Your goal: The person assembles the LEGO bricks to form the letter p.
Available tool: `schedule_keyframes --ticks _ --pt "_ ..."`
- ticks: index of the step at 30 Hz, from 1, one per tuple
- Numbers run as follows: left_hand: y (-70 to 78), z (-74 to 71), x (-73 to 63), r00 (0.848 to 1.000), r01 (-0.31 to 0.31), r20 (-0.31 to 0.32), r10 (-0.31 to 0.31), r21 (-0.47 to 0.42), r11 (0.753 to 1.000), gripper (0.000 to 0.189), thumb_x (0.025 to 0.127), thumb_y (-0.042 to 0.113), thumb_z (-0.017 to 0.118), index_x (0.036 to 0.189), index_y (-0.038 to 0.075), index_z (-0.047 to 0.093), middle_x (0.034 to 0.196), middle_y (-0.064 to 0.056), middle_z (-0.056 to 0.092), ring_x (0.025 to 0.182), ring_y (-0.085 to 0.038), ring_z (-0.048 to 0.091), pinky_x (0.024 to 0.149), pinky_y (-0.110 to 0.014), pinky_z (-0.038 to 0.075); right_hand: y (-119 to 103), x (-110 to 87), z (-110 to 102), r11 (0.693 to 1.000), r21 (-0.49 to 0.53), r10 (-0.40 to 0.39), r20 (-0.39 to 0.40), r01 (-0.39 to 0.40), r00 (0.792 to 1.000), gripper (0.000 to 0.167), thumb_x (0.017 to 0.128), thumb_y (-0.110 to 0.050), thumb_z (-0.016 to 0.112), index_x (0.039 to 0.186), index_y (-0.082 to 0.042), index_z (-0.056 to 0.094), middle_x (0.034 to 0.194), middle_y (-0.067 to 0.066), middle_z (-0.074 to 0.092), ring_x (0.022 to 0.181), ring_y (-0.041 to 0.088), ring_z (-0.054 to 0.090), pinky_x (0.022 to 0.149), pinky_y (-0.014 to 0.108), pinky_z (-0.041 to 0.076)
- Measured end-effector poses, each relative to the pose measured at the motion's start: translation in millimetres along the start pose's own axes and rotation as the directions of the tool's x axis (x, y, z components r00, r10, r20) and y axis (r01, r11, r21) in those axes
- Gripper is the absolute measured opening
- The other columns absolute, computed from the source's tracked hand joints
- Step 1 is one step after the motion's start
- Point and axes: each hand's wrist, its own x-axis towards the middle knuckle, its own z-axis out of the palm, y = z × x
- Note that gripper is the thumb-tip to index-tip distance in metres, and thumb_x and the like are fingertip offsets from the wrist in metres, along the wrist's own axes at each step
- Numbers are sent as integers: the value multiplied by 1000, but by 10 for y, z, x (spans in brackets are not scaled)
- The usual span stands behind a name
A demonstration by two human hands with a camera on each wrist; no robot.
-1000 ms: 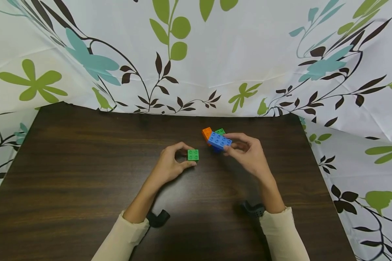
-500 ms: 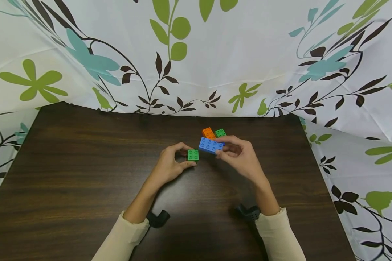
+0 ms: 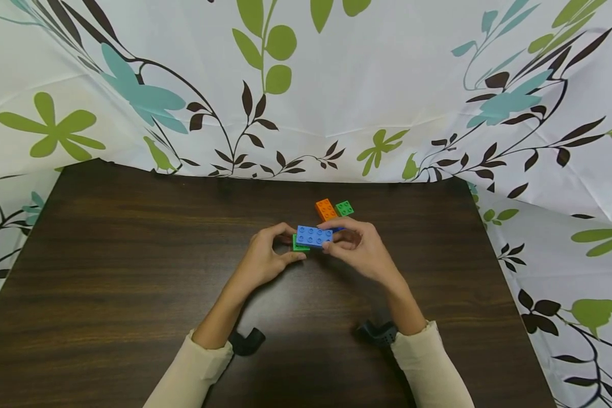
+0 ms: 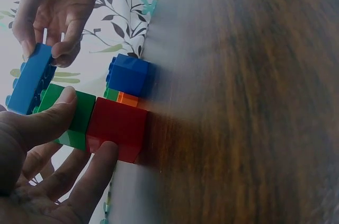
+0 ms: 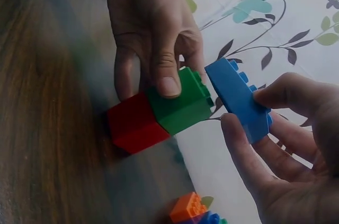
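A: Who holds what at the wood-grain table (image 3: 158,294)?

B: A person's right hand (image 3: 359,246) pinches a light-blue two-by-four toy building brick (image 3: 314,236) at one end, thumb and fingers drawn narrow about it. It hangs partly over a green brick (image 5: 185,107), the right wrist view showing a gap between the two. The left hand (image 3: 271,255) grips the green brick, thumb against its side, a finger reaching down to the red brick (image 4: 117,128) beneath.

A: Why that pose?

B: The left hand appears to steady the green-and-red stack upright. Pinching the light-blue brick by its far end, studs up, likely leaves the near end free over the green studs.

A: And the others?

B: Beyond the hands, an orange brick (image 3: 326,209), a second green brick (image 3: 344,208) and a dark-blue brick (image 4: 128,75) sit bunched together, perhaps parked within reach.

A: Any brand or lettering?

B: None legible. The brick sides look plain; any stud marks are too small to tell. The backdrop cloth (image 3: 413,73) shows printed leaves, no words.
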Motion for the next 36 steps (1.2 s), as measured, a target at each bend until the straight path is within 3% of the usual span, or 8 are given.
schedule_keyframes --ticks 12,22,28,36 --pt "-15 -25 -16 1000 -3 15 3 -2 1000 36 87 11 91 118 4 73 119 -16 78 112 -33 73 100 -55 58 27 75 37 999 37 30 23 -31 999 31 94 8 73 124 11 70 106 24 68 82 12 68 75 22 64" --pt "-44 1 1 999 -45 -2 45 -26 999 32 86 9 91 114 5 74 116 -14 79 109 -32 74 99 -53 60 3 157 17 999 -12 30 45 -30 999 33 89 9 69 121 10 72 105 21 70 80 14 63 69 17 56" --pt "-49 9 2 999 -33 -2 33 -24 999 32 87 10 91 113 6 74 115 -14 78 108 -31 74 98 -52 60 5 167 47 998 -8 57 11 -57 998 32 89 9 68 120 11 73 104 22 70 77 11 62 68 17 55" --pt "-61 7 4 999 -32 -4 32 -21 999 32 87 11 91 113 6 74 115 -14 78 108 -31 74 98 -52 60 2 78 138 996 -50 63 -102 -69 993 29 92 6 70 120 6 76 109 22 69 78 13 59 67 16 51"
